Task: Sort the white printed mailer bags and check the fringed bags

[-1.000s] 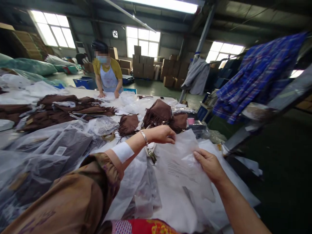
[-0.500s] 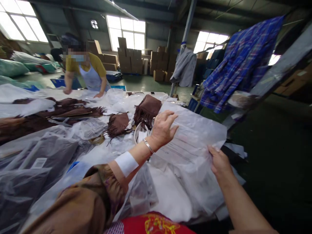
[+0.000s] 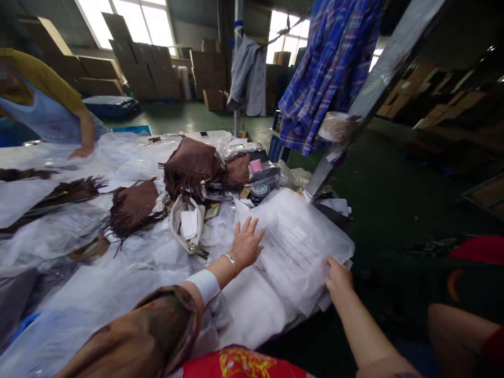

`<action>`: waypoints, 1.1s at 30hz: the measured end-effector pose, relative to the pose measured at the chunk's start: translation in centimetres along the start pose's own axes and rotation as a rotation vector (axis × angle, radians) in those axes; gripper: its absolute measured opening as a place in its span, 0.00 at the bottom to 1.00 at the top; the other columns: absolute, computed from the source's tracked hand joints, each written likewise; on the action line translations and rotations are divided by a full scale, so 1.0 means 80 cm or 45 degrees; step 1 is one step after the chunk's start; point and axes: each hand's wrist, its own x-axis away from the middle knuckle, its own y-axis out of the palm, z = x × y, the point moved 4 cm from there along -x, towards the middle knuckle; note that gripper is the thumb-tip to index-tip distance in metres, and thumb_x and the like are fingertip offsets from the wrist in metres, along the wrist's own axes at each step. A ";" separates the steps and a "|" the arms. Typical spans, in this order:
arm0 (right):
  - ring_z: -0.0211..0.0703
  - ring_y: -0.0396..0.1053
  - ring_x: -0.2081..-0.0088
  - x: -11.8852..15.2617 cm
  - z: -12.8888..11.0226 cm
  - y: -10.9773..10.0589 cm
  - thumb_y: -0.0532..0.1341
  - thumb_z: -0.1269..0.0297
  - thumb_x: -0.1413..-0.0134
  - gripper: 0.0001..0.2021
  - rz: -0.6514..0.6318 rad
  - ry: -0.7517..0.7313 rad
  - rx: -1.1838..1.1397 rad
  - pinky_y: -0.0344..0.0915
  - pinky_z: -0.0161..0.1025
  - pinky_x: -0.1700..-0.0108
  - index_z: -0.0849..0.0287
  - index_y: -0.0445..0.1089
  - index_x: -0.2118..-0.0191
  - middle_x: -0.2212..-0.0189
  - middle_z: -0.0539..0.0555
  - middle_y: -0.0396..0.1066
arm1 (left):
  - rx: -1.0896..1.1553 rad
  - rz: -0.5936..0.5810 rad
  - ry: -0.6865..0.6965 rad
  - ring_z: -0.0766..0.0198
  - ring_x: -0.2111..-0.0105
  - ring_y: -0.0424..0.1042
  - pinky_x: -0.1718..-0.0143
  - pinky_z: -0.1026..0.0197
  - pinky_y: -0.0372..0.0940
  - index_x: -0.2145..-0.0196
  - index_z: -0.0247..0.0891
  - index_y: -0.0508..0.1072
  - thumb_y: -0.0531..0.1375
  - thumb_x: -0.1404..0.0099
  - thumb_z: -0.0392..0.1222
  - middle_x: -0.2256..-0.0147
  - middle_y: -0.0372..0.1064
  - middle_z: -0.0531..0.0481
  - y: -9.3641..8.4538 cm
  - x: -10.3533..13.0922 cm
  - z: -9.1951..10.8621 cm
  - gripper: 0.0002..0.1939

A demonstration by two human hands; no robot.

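My left hand (image 3: 247, 245) is spread with its fingers apart, at the left edge of a clear printed plastic bag (image 3: 293, 239). Nothing is gripped in it. At the bag's right edge, my right hand (image 3: 337, 279) pinches the plastic between thumb and fingers. The bag lies over a pile of white sheets (image 3: 252, 310) at the table's corner. Left of my left hand sits an open cream pouch (image 3: 179, 226) with white paper inside. Beyond it are a brown fringed bag (image 3: 192, 163) and a smaller brown fringed piece (image 3: 134, 205).
Across the table stands a co-worker (image 3: 51, 105) in an apron, one hand on the tabletop. A slanted metal post (image 3: 378, 84) rises by the table's right corner, with a tape roll (image 3: 336, 126) and a plaid shirt (image 3: 326, 73). Cardboard boxes (image 3: 145, 68) are stacked behind.
My view has swung to the right. The left hand has come down from above the bag toward its left edge, fingers spread. My right hand keeps its pinch, and the bag lies flatter.
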 end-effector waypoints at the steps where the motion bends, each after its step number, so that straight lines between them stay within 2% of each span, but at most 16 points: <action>1: 0.51 0.74 0.70 -0.001 0.007 -0.003 0.69 0.62 0.67 0.13 0.014 0.025 0.019 0.74 0.42 0.72 0.56 0.71 0.69 0.80 0.48 0.68 | -0.013 -0.029 -0.015 0.38 0.31 0.45 0.36 0.28 0.46 0.38 0.44 0.66 0.67 0.39 0.45 0.31 0.49 0.34 0.009 -0.005 -0.003 0.32; 6: 0.50 0.74 0.70 -0.008 0.034 -0.011 0.68 0.60 0.67 0.15 0.042 0.118 0.112 0.75 0.43 0.69 0.56 0.69 0.69 0.77 0.50 0.70 | -0.029 -0.152 -0.049 0.41 0.32 0.49 0.37 0.32 0.51 0.41 0.44 0.68 0.64 0.37 0.42 0.32 0.50 0.35 0.038 -0.022 -0.016 0.27; 10: 0.56 0.74 0.63 -0.003 0.030 -0.026 0.67 0.58 0.66 0.22 0.048 0.099 0.234 0.75 0.54 0.60 0.61 0.70 0.61 0.69 0.56 0.73 | -0.013 -0.171 -0.128 0.43 0.32 0.49 0.37 0.34 0.52 0.41 0.44 0.68 0.62 0.35 0.41 0.32 0.50 0.36 0.047 -0.029 -0.030 0.25; 12: 0.62 0.72 0.52 0.009 0.012 -0.039 0.69 0.57 0.65 0.30 0.091 -0.095 0.378 0.70 0.62 0.48 0.63 0.69 0.52 0.56 0.62 0.73 | 0.008 -0.167 -0.157 0.42 0.32 0.48 0.37 0.33 0.53 0.40 0.43 0.67 0.61 0.35 0.41 0.31 0.49 0.36 0.051 -0.031 -0.037 0.25; 14: 0.66 0.62 0.41 0.034 -0.017 -0.041 0.69 0.56 0.58 0.35 0.007 -0.570 0.633 0.59 0.65 0.38 0.62 0.66 0.43 0.43 0.67 0.65 | 0.033 -0.147 -0.198 0.41 0.31 0.47 0.38 0.33 0.54 0.39 0.42 0.66 0.61 0.35 0.41 0.31 0.48 0.34 0.055 -0.034 -0.044 0.27; 16: 0.66 0.56 0.36 0.074 -0.036 -0.028 0.65 0.55 0.48 0.32 -0.335 -1.133 0.933 0.55 0.64 0.35 0.59 0.64 0.39 0.37 0.67 0.59 | 0.057 -0.121 -0.231 0.40 0.31 0.47 0.38 0.34 0.56 0.39 0.41 0.66 0.61 0.35 0.41 0.31 0.47 0.33 0.058 -0.039 -0.050 0.27; 17: 0.66 0.55 0.35 0.095 -0.037 -0.020 0.64 0.55 0.44 0.29 -0.554 -1.345 1.068 0.56 0.65 0.36 0.56 0.64 0.38 0.36 0.65 0.58 | 0.069 -0.111 -0.237 0.40 0.32 0.47 0.38 0.36 0.57 0.39 0.41 0.66 0.61 0.35 0.41 0.31 0.47 0.33 0.060 -0.042 -0.052 0.27; 18: 0.65 0.55 0.35 0.113 -0.034 -0.013 0.63 0.58 0.42 0.26 -0.749 -1.473 1.179 0.57 0.64 0.37 0.52 0.65 0.38 0.35 0.62 0.59 | 0.080 -0.105 -0.237 0.41 0.32 0.48 0.38 0.37 0.57 0.39 0.40 0.66 0.61 0.35 0.41 0.32 0.48 0.33 0.062 -0.047 -0.054 0.27; 19: 0.65 0.55 0.35 0.127 -0.029 -0.008 0.62 0.62 0.42 0.24 -0.881 -1.549 1.280 0.59 0.64 0.39 0.49 0.66 0.39 0.35 0.60 0.59 | 0.090 -0.102 -0.229 0.41 0.32 0.49 0.38 0.39 0.57 0.40 0.40 0.67 0.61 0.35 0.40 0.32 0.49 0.33 0.064 -0.051 -0.056 0.26; 20: 0.65 0.55 0.35 0.137 -0.024 -0.005 0.61 0.66 0.41 0.22 -0.945 -1.590 1.365 0.60 0.63 0.40 0.48 0.68 0.41 0.35 0.59 0.60 | 0.099 -0.104 -0.212 0.42 0.32 0.50 0.37 0.40 0.57 0.41 0.39 0.68 0.60 0.35 0.39 0.33 0.50 0.34 0.066 -0.056 -0.058 0.24; 23: 0.62 0.58 0.36 0.149 -0.012 0.001 0.56 0.76 0.41 0.20 -0.932 -1.631 1.431 0.61 0.60 0.42 0.52 0.72 0.47 0.39 0.60 0.65 | 0.111 -0.114 -0.151 0.47 0.33 0.51 0.34 0.44 0.54 0.44 0.35 0.71 0.58 0.34 0.35 0.34 0.53 0.35 0.072 -0.069 -0.063 0.21; 28: 0.57 0.64 0.40 0.153 -0.006 -0.001 0.54 0.79 0.40 0.16 -0.991 -1.720 1.266 0.64 0.55 0.44 0.57 0.73 0.53 0.45 0.61 0.71 | 0.117 -0.112 -0.098 0.53 0.35 0.56 0.33 0.50 0.55 0.52 0.30 0.74 0.51 0.34 0.28 0.40 0.62 0.36 0.077 -0.079 -0.071 0.16; 33: 0.56 0.62 0.38 0.164 -0.010 -0.021 0.53 0.83 0.42 0.20 -1.080 -1.816 1.128 0.63 0.55 0.44 0.57 0.71 0.49 0.43 0.59 0.70 | 0.154 -0.110 -0.091 0.56 0.37 0.59 0.34 0.56 0.55 0.53 0.27 0.74 0.46 0.31 0.28 0.44 0.67 0.35 0.083 -0.085 -0.078 0.18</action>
